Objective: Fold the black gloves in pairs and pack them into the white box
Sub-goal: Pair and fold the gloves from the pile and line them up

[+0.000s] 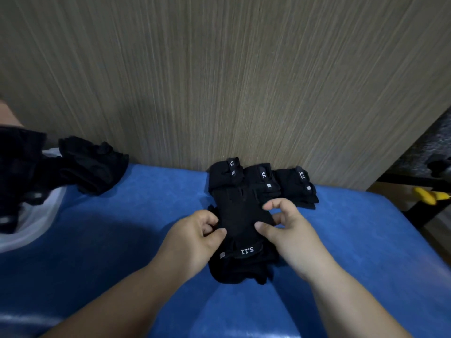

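My left hand (195, 236) and right hand (288, 228) each pinch an edge of the black glove pair (244, 215), which lies flat on the blue surface (122, 240). I'd keep the cuffs aligned and the stack square, then fold firmly so it stays compact. Just beyond my grip sit three folded bundles (262, 178). Well left of it, one loose heap (92, 164) lies over what may be the white box (36, 225).

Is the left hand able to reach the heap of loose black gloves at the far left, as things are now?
Probably yes, but not at once: the left hand pinches the middle glove. Only open blue surface lies between it and the heap.
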The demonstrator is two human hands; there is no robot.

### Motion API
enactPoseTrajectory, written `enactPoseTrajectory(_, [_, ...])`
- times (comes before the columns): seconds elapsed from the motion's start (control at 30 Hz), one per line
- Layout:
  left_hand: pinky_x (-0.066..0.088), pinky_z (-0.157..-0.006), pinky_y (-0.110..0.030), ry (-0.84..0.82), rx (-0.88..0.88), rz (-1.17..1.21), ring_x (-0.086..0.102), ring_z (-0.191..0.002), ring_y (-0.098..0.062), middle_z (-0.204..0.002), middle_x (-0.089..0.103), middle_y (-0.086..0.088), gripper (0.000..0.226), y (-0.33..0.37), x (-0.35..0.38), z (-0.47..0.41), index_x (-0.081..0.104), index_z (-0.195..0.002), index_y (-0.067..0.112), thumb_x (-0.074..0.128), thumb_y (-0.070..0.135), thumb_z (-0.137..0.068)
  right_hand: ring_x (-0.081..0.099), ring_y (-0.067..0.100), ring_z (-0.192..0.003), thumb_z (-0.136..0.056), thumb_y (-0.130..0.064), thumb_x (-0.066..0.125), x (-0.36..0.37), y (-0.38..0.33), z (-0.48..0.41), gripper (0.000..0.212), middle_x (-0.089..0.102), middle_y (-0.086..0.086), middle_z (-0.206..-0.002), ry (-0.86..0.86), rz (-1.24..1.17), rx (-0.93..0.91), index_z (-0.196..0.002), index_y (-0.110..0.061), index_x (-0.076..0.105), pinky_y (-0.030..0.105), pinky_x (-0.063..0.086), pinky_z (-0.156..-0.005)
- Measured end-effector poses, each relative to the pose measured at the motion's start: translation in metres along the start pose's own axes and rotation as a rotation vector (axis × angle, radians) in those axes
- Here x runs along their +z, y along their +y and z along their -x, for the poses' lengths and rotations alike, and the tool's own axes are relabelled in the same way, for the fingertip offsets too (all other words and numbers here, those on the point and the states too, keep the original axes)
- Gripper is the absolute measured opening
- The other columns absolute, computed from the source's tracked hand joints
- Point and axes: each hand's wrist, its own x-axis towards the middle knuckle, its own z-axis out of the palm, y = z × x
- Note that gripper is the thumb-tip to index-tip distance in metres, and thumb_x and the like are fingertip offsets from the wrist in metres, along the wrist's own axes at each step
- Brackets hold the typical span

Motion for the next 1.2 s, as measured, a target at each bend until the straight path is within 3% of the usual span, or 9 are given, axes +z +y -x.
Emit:
enactPoseTrajectory(0.1, [0.04,-0.053,-0.015,0.014,-0.015,-0.02,0.05,-0.05,-0.002,-0.062,0.062,0.001,0.015,-0.002,-0.002,-0.001,0.046,-0.091,0.029,0.061,0.028,-0.09,0.046,0.011,-0.056,-0.085,-0.016,0.068,0.003,0.007,0.0,0.025,0.054,0.002,-0.066,-0.009,0.169,-0.033,-0.082,-0.032,0.049,0.028,0.042,-0.055])
enactPoseTrajectory(0.2, [0.044,-0.055,-0.024,0.004,-0.025,-0.045,0.049,-0.05,-0.006,-0.063,0.063,-0.004,0.016,-0.004,-0.003,-0.002,0.043,-0.096,0.029,0.058,0.026,-0.092,0.036,0.005,-0.046,-0.085,-0.016,0.069,0.006,0.01,0.0,0.019,0.046,-0.011,-0.053,-0.009,0.224,-0.059,-0.08,-0.023,0.052,0.019,0.035,-0.047])
enactPoseTrajectory(0.3, [0.048,-0.061,-0.03,0.011,-0.015,-0.047,0.054,-0.055,-0.012,-0.063,0.063,-0.004,0.015,-0.005,-0.004,-0.002,0.043,-0.096,0.029,0.056,0.023,-0.092,0.037,0.003,-0.046,-0.083,-0.02,0.071,0.008,0.011,0.001,0.016,0.048,-0.011,-0.056,0.011,0.282,-0.081,-0.078,-0.023,0.056,0.018,0.035,-0.048])
enactPoseTrajectory(0.47, [0.033,-0.045,-0.017,0.041,0.032,0.02,0.037,-0.039,-0.006,-0.042,0.044,0.009,0.017,-0.006,-0.009,-0.004,0.043,-0.09,0.024,0.056,0.014,-0.091,0.042,0.002,-0.046,-0.082,-0.021,0.073,0.01,0.007,0.001,0.014,0.048,-0.013,-0.053,0.043,0.24,-0.131,-0.079,-0.028,0.062,0.014,0.033,-0.051])
enactPoseTrajectory(0.73, [0.04,-0.055,-0.026,-0.025,0.073,-0.166,0.043,-0.052,-0.006,-0.057,0.047,0.007,0.013,-0.013,-0.009,-0.002,0.045,-0.094,0.027,0.058,0.026,-0.09,0.045,-0.003,-0.042,-0.083,-0.019,0.072,0.008,0.011,0.0,0.009,0.047,-0.015,-0.046,-0.005,0.288,-0.059,-0.085,-0.023,0.064,0.01,0.035,-0.046])
enactPoseTrajectory(0.87, [0.048,-0.065,-0.032,-0.002,0.118,-0.241,0.048,-0.062,-0.008,-0.067,0.053,0.007,0.02,-0.015,-0.01,-0.002,0.042,-0.094,0.03,0.06,0.024,-0.086,0.045,0.001,-0.051,-0.083,-0.022,0.073,0.007,0.012,-0.001,0.01,0.05,-0.011,-0.065,-0.004,0.328,-0.064,-0.084,-0.026,0.063,0.008,0.037,-0.05])
enactPoseTrajectory(1.07, [0.039,-0.082,-0.015,-0.007,0.261,-0.202,0.044,-0.09,0.001,-0.103,0.041,0.023,0.045,-0.019,-0.015,-0.005,0.046,-0.107,0.044,0.072,0.019,-0.08,0.052,0.0,-0.074,-0.082,-0.029,0.073,0.002,0.015,-0.006,0.017,0.049,-0.011,-0.095,-0.005,0.423,-0.146,-0.081,-0.038,0.059,0.009,0.037,-0.066])
enactPoseTrajectory(1.13, [0.04,-0.082,-0.013,-0.042,0.327,-0.177,0.045,-0.091,0.001,-0.103,0.045,0.024,0.046,-0.018,-0.018,-0.007,0.051,-0.102,0.046,0.072,0.012,-0.08,0.049,0.004,-0.067,-0.081,-0.02,0.073,-0.004,0.013,-0.006,0.023,0.046,-0.01,-0.093,0.01,0.461,-0.258,-0.081,-0.038,0.06,0.008,0.038,-0.064])
enactPoseTrajectory(1.2, [0.044,-0.084,-0.019,-0.092,0.373,-0.187,0.05,-0.093,-0.004,-0.102,0.051,0.023,0.039,-0.018,-0.02,-0.009,0.061,-0.098,0.042,0.071,0.009,-0.08,0.049,0.005,-0.074,-0.081,-0.002,0.067,-0.013,0.012,-0.006,0.039,0.046,-0.012,-0.091,-0.073,0.501,-0.362,-0.079,-0.04,0.06,0.007,0.038,-0.067])
